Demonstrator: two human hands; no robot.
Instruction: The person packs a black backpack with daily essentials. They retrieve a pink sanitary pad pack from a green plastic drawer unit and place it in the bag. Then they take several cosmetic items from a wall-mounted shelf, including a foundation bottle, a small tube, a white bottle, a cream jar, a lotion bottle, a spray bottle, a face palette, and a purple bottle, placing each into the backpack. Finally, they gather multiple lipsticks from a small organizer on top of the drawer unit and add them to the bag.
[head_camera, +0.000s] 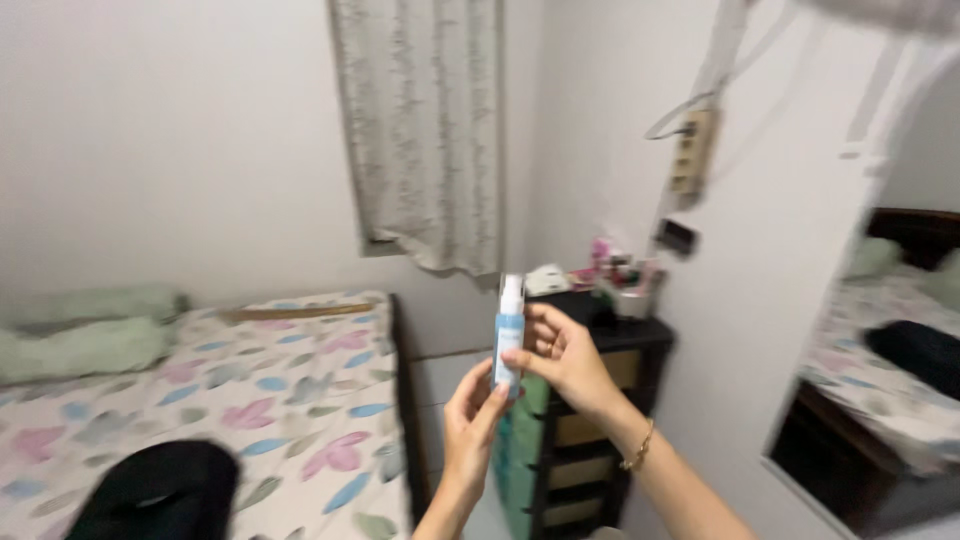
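Observation:
I hold a small spray bottle (509, 328) upright in front of me; it has a clear cap and a blue and white label. My left hand (472, 425) supports it from below, fingertips at its base. My right hand (563, 358) grips its side with thumb and fingers; a thin gold bracelet (636, 449) circles that wrist. The bottle hangs in the air above the gap between the bed and the dark drawer unit.
A bed (200, 400) with a floral sheet, green pillows (85, 335) and a black item (155, 492) lies at left. A dark drawer unit (580, 430) with toiletries on top stands against the wall. A curtain (420, 130) hangs behind; a mirror (880, 370) leans at right.

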